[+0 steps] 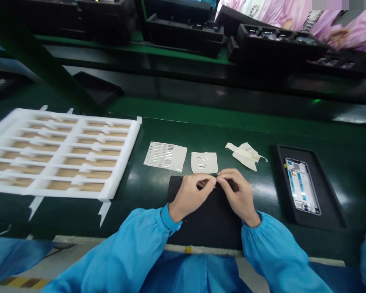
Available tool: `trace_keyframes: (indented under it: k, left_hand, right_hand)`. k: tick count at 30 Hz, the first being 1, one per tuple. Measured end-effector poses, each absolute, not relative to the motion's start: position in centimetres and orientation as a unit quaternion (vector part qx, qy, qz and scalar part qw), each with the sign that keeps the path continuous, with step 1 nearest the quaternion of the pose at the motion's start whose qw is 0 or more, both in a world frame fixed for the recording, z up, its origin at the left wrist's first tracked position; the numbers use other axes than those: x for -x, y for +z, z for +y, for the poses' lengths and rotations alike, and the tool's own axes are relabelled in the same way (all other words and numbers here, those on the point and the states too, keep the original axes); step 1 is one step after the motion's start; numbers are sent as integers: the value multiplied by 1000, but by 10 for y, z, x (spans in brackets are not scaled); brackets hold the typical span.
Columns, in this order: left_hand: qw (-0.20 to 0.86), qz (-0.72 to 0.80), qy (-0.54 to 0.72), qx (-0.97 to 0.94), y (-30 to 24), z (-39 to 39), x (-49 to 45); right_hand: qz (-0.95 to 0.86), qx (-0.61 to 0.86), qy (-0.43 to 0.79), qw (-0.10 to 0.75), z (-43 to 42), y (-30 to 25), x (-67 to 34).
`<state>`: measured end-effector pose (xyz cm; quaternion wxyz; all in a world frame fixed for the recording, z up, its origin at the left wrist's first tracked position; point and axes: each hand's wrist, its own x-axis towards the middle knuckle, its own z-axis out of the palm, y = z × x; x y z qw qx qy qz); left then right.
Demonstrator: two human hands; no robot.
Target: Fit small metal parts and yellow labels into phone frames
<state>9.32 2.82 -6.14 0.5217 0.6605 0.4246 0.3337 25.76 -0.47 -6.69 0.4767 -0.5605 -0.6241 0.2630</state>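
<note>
My left hand (192,193) and my right hand (238,194) meet fingertip to fingertip above a black mat (207,228). Both are closed in a pinch. Whatever lies between the fingertips is too small to make out. Just beyond them is a small pale sheet (212,167) bearing several thin metallic strips (202,165). To its left lies a larger sheet (178,156) with rows of similar small strips. Crumpled cream-coloured paper (245,156) sits past my right hand.
A white foam tray (108,191) with long compartments takes up the left. At right, a phone frame (303,185) rests in a black tray (329,215). Black bins (183,36) line the raised shelf, and people in pink sleeves (361,30) are behind it.
</note>
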Motion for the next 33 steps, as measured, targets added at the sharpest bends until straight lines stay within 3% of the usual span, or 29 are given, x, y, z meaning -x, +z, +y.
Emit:
trace_keyframes:
  k: [7,13,19,21,26,33]
  left_hand:
    - [226,477,341,-778,-71,51,-76]
    - [174,460,217,-843,-84,58,-72]
    - [160,467,195,-847,-82,55,-73]
    - [148,465,199,-850,-82,55,-73]
    - [113,458,237,-849,-82,55,-74]
    - [85,478,281,-828,-64,55,-82]
  right_hand:
    - [-686,583,104,423,41,-80,-256]
    - [-782,557,6,280,53,-90,-259]
    - [-855,496,-51,140,37,-78,-263]
    - [-846,504,-37,170,35,-77,-266]
    - [-726,584,-29,362,49,-76,-294]
    - [-704,658,3,269,87,-87,-334]
